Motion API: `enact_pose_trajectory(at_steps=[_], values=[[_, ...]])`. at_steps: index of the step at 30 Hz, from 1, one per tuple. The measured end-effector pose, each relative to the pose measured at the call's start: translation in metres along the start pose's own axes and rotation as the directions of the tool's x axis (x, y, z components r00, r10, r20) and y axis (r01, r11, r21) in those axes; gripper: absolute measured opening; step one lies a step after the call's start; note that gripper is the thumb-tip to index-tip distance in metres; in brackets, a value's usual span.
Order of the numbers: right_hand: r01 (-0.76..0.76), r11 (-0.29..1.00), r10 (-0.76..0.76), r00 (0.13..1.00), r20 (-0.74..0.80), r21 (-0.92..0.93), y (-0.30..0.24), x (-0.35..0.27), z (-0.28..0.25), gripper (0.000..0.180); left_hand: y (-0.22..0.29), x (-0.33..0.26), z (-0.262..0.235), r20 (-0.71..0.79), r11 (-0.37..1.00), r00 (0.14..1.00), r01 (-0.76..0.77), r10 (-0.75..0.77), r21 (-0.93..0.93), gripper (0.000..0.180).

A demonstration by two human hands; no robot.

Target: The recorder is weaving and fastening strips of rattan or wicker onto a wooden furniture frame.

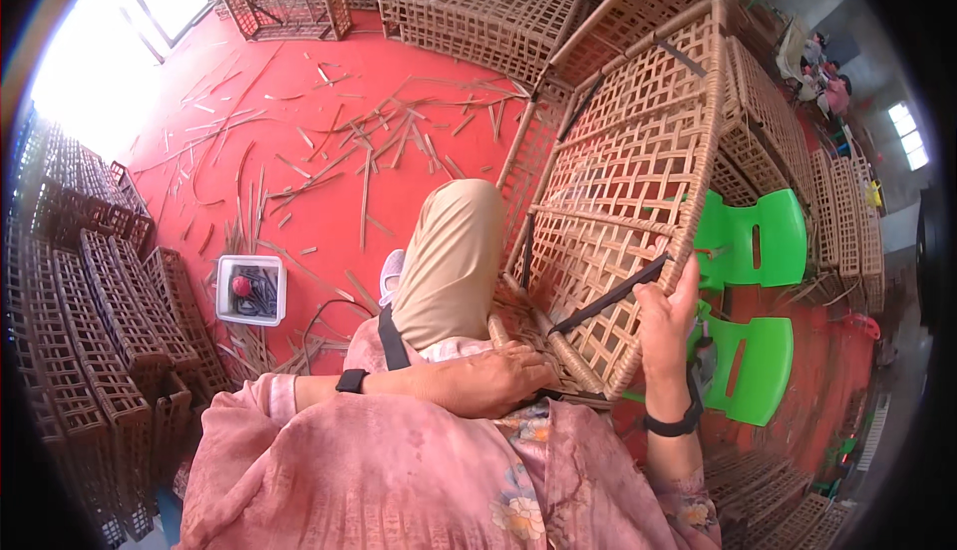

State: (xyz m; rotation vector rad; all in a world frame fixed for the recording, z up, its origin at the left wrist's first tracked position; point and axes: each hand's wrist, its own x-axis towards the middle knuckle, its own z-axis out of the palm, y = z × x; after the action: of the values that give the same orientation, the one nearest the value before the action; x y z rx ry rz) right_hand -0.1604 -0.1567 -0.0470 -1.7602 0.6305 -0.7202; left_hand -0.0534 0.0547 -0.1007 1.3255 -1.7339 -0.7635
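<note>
A large open-weave rattan basket (616, 186) leans across my lap on the right, its lid or side raised at a tilt. A dark strap (610, 296) runs across its lower corner. My right hand (666, 319) grips the thick wrapped rim, thumb on the near face and fingers partly behind it. At the basket's lower left corner lies my left hand (506, 378), fingers curled down over the edge; their tips are partly hidden. What the left fingertips pinch there, besides the basket, cannot be made out.
Cane offcuts (364, 176) litter the red floor. A white tub (251, 291) with dark strips and a red round item stands left. Green chairs (750, 370) are close on the right. Stacked woven baskets (483, 11) stand behind, with more woven panels (100, 321) at the left.
</note>
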Motion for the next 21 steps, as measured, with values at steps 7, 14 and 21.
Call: enact_pose_trajectory(at_steps=[7,14,21], values=[[-0.041,0.999,0.041,0.999,-0.018,0.029,-0.001,0.018,-0.003,0.066,-0.001,0.016,-0.033,0.109,0.987,0.987,-0.128,0.118,0.094,0.040],[-0.274,0.951,0.297,0.938,0.180,-0.143,0.023,0.168,-0.023,0.034,-0.030,0.087,-0.106,-0.040,0.982,0.985,0.162,-0.167,-0.096,0.031],[-0.210,0.977,0.208,0.977,0.046,0.032,0.051,0.152,-0.054,0.044,-0.052,0.118,-0.092,-0.013,0.988,0.994,0.105,-0.107,-0.113,0.032]])
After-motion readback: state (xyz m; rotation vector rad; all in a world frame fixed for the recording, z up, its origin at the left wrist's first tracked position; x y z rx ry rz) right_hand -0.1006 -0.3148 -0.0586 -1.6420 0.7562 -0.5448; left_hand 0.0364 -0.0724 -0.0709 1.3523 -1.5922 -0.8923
